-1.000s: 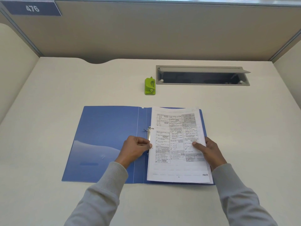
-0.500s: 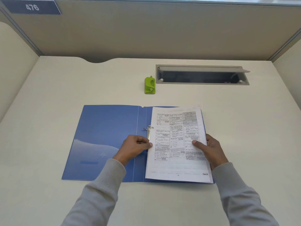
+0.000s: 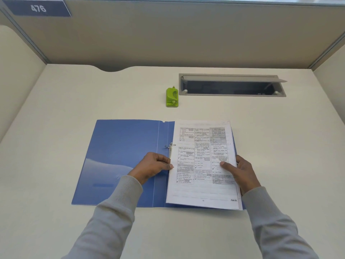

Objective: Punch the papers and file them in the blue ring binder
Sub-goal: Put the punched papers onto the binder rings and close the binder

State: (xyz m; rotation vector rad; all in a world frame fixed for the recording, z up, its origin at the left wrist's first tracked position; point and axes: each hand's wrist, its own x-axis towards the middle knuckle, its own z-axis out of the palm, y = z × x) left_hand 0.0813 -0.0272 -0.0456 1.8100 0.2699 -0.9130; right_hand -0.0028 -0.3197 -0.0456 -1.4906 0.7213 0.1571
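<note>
The blue ring binder [image 3: 119, 156] lies open on the desk, its metal ring mechanism [image 3: 170, 146] showing at the spine. A stack of printed papers [image 3: 202, 152] rests over the binder's right half, its left edge at the rings. My left hand [image 3: 153, 166] pinches the stack's left edge just below the upper ring. My right hand [image 3: 240, 171] grips the stack's right edge, thumb on top. The lower ring is hidden behind my left hand. A green hole punch [image 3: 172, 97] stands on the desk beyond the binder.
A grey cable tray opening [image 3: 231, 85] with a raised flap sits in the desk at the back right. Beige partition walls enclose the desk on three sides; a blue sign [image 3: 38, 8] reading 476 is at the top left.
The stack's left edge has shifted slightly left toward the rings. Both hands keep their hold on the papers.
</note>
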